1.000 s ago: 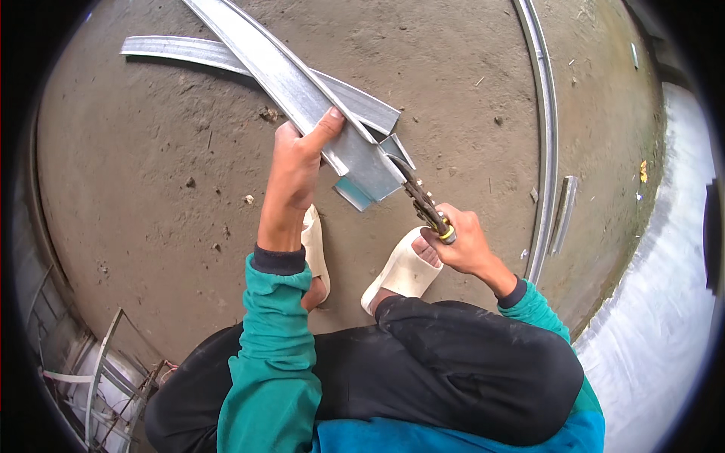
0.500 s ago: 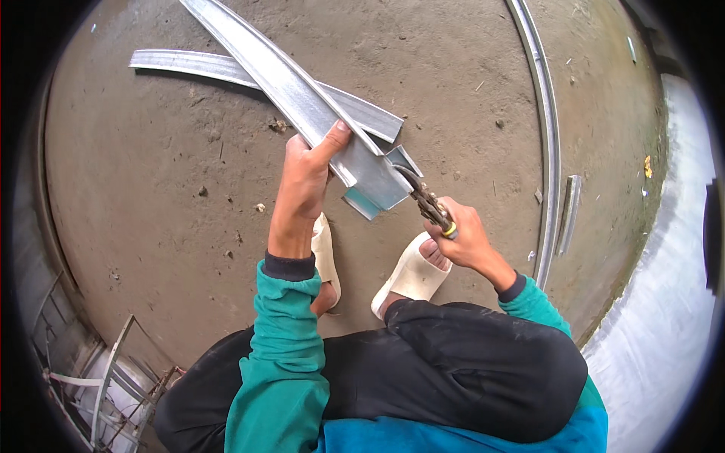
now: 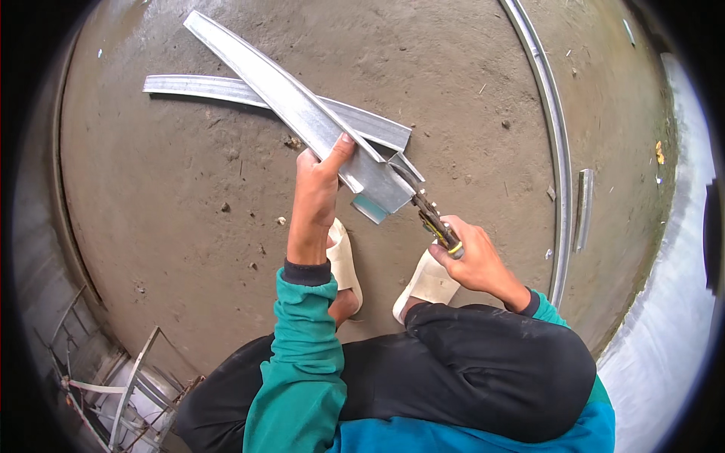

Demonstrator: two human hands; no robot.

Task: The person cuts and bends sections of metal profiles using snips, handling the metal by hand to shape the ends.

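Observation:
My left hand [image 3: 319, 181] grips a long silver metal channel [image 3: 279, 102] near its lower end, holding it slanted up and to the left above the ground. My right hand [image 3: 470, 257] is shut on the handles of metal snips [image 3: 427, 211], whose blades bite into the channel's cut end [image 3: 393, 177]. A second metal channel [image 3: 226, 90] lies flat on the concrete behind the held one. My feet in pale sandals [image 3: 427, 283] rest on the floor just below the work.
Bare concrete floor [image 3: 166, 196] all around. A long thin metal strip [image 3: 555, 143] curves along the right, with a short strip [image 3: 583, 208] beside it. A metal frame [image 3: 124, 385] stands at lower left. A pale surface [image 3: 664, 332] lies at far right.
The held channel and both hands sit slightly lower and more to the right in view; the snips stay at the channel's cut end, with the grip unchanged.

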